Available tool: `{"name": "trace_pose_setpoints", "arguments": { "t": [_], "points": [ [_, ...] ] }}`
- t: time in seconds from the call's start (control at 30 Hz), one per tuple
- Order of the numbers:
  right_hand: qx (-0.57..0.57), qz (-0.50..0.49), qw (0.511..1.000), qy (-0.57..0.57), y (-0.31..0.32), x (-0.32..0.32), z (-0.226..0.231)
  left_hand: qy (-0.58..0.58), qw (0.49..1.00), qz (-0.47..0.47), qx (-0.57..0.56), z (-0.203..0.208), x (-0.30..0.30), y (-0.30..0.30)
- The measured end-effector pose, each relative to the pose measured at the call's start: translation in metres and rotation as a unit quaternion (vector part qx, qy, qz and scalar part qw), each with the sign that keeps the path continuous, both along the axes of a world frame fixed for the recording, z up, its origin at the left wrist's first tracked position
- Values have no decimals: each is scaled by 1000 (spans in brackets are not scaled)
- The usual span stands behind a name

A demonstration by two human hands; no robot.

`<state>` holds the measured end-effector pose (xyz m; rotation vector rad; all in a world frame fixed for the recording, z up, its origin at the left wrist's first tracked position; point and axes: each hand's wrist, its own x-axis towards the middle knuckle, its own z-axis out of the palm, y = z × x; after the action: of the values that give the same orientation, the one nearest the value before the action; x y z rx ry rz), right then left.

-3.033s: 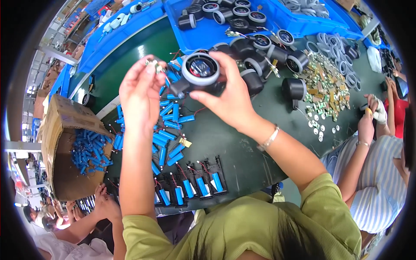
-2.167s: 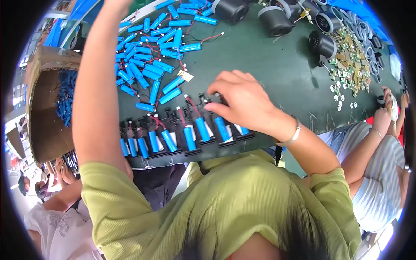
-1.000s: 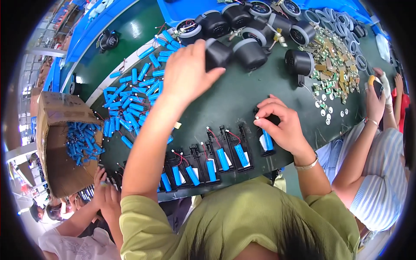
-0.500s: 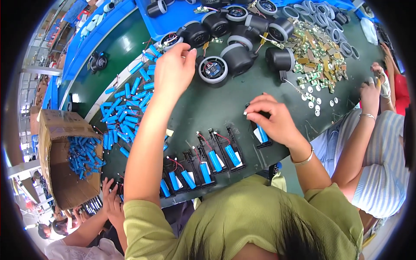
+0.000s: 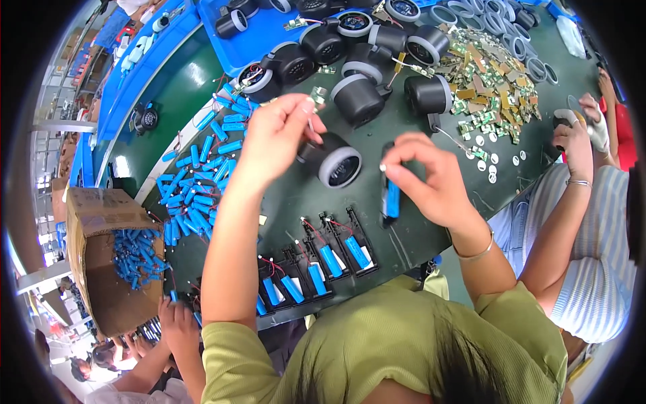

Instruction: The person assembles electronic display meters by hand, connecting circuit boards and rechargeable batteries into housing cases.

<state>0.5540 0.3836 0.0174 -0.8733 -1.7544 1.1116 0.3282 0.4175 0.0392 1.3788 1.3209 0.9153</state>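
My left hand [image 5: 277, 135] is closed in a pinch, with a small green circuit board [image 5: 319, 96] at its fingertips. A pale wire runs down from the pinch toward a black round housing with a grey ring [image 5: 330, 160], which lies tilted just below and right of the hand. My right hand [image 5: 427, 176] is closed around the upper end of a narrow black battery holder [image 5: 385, 205]. A blue cylindrical battery [image 5: 393, 199] sits in that holder, and a small white spot, perhaps a connector, shows by the thumb. The hand hides part of the holder.
Several black holders with blue batteries [image 5: 316, 277] line the near edge. Loose blue batteries [image 5: 195, 202] and a cardboard box [image 5: 111, 215] are at left. Black housings [image 5: 363, 97], circuit boards [image 5: 494, 81] and grey rings [image 5: 531, 64] lie beyond. Co-workers' hands [image 5: 575, 138] work at either side.
My left hand has come nearer and now pinches the circuit board; the housing beside it has shifted nearer and tipped over. The holder at my right hand has moved left and farther away, turning more upright.
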Motion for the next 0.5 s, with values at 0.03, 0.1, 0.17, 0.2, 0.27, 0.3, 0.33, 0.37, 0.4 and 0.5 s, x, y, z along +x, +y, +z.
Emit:
{"name": "trace_pose_setpoints", "arguments": {
  "t": [0.03,0.1,0.17,0.2,0.27,0.3,0.33,0.37,0.4,0.5],
  "points": [
    [15,-24,1000,9,3,-7,8,-9,1000,-4,16,2,7,-8],
    [105,-56,993,-1,15,-22,14,-23,999,3,25,5,19,-26],
    [112,-45,991,-49,23,-28,14,-69,997,-2,26,1,20,-37],
    [134,-57,988,-53,26,-33,11,-95,995,4,27,-1,21,-42],
    [150,-59,985,-69,25,-35,9,-108,993,2,40,-5,23,-47],
    [144,-49,986,-64,21,-37,10,-103,993,7,49,-5,26,-51],
    [139,-39,988,-58,19,-38,10,-98,993,12,59,-5,28,-53],
    [131,-41,989,-51,18,-39,9,-94,994,21,58,-4,29,-55],
    [129,-40,989,-52,17,-39,8,-96,994,22,57,-4,30,-57],
    [126,-74,989,-30,14,-42,7,-56,994,18,94,-6,31,-60]
  ]
}}
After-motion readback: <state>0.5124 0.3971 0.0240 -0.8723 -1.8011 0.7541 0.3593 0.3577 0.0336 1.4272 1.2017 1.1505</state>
